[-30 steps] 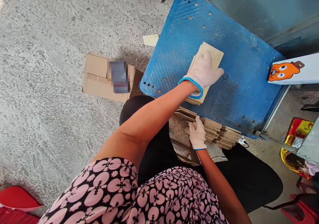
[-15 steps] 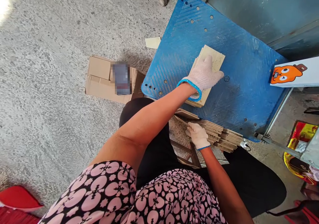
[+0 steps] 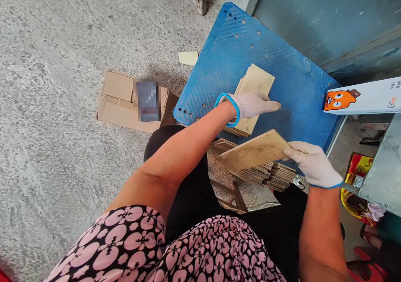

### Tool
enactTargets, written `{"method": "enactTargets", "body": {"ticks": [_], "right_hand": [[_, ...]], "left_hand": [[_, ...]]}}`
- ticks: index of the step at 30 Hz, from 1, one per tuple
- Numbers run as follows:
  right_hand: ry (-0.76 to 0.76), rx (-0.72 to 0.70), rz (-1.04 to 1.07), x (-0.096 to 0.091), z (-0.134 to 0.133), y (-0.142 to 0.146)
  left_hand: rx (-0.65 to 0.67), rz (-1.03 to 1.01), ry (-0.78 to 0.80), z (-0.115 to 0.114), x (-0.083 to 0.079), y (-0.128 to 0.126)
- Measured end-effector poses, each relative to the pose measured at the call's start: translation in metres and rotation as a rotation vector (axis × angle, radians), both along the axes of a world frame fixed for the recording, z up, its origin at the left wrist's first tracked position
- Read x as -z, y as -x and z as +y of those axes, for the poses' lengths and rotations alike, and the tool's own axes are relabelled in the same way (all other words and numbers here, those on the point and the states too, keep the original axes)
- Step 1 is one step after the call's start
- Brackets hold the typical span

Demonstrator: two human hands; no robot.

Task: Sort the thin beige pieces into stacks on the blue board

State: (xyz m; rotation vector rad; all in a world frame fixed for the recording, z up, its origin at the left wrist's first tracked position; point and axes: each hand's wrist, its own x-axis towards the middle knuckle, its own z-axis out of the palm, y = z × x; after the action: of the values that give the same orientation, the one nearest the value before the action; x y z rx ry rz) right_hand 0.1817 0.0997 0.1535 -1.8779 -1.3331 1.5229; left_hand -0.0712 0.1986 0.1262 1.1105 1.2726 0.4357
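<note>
My gloved left hand (image 3: 250,105) lies with fingers stretched out across the near right side of a small stack of thin wooden boards (image 3: 253,81) on the blue platform (image 3: 294,77). My gloved right hand (image 3: 311,163) grips the right end of one thin wooden board (image 3: 253,151), held lifted and roughly level above a taller pile of the same boards (image 3: 272,175) at the platform's near edge.
A flattened cardboard box (image 3: 120,100) lies on the concrete floor at left, with a loose board piece (image 3: 188,58) beyond it. A white carton with an orange cartoon (image 3: 363,96) sits at right. A grey metal wall (image 3: 328,14) stands behind. A wooden stool frame (image 3: 233,196) shows between my knees.
My right hand has lifted one board off the near pile and swung out to the right. My left hand has slid from on top of the far stack toward its right side.
</note>
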Motion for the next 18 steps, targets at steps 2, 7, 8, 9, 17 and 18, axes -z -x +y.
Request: {"method": "enactTargets", "body": {"ticks": [2,7,8,9,17,18], "right_hand": [[-0.064,0.093,0.016,-0.015,0.019,-0.007],[-0.161,0.231,0.058,-0.025,0.066,-0.011],[-0.181,0.235,0.059,-0.023,0.077,-0.009],[-0.204,0.24,0.069,-0.019,0.088,-0.005],[-0.366,0.457,0.531,0.04,0.123,0.06],[-0.341,0.461,0.518,0.047,0.116,0.067]], "left_hand": [[0.008,-0.022,0.067,-0.004,-0.004,0.003],[0.141,-0.079,-0.052,-0.008,-0.004,0.004],[0.149,-0.069,-0.082,-0.008,-0.002,0.003],[0.133,-0.048,-0.101,-0.006,0.001,0.001],[-0.255,-0.052,0.039,0.013,0.027,-0.02],[-0.284,-0.067,0.06,0.015,0.029,-0.023]]}}
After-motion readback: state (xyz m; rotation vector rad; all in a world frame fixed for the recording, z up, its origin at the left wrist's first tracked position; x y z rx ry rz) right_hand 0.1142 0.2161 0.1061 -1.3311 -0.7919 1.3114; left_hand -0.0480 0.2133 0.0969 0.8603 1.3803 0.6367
